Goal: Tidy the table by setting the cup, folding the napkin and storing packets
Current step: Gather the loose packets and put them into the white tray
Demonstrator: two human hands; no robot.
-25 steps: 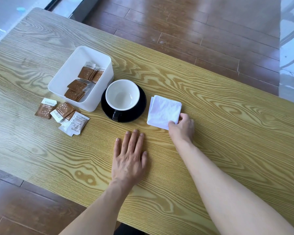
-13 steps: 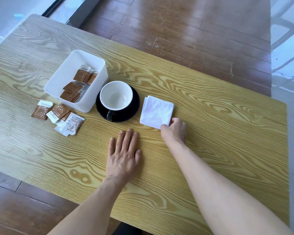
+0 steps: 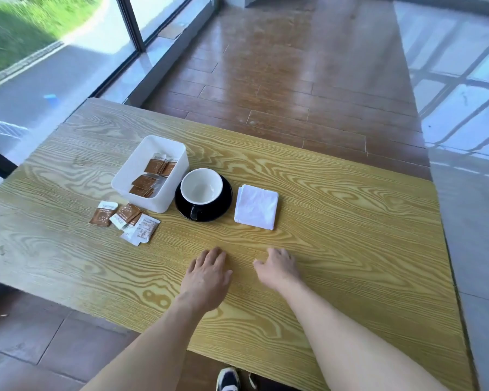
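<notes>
A white cup (image 3: 201, 186) stands upright on a black saucer (image 3: 223, 204) in the middle of the wooden table (image 3: 350, 249). To its right lies a folded white napkin (image 3: 256, 206). Left of the saucer is a white box (image 3: 141, 162) holding several brown packets (image 3: 154, 176). More packets (image 3: 124, 220) lie loose on the table in front of the box. My left hand (image 3: 206, 273) rests flat on the table, nearer to me than the saucer. My right hand (image 3: 280, 268) hovers or rests just below the napkin with fingers loosely curled, holding nothing.
The table's near edge runs under my forearms, with a shoe (image 3: 227, 379) on the brown plank floor below. A glass wall with a dark frame (image 3: 130, 24) stands at the far left.
My right hand has let go of the napkin's near corner and drawn back toward me. My left hand has pulled back slightly. The camera has tilted up, showing more floor and window.
</notes>
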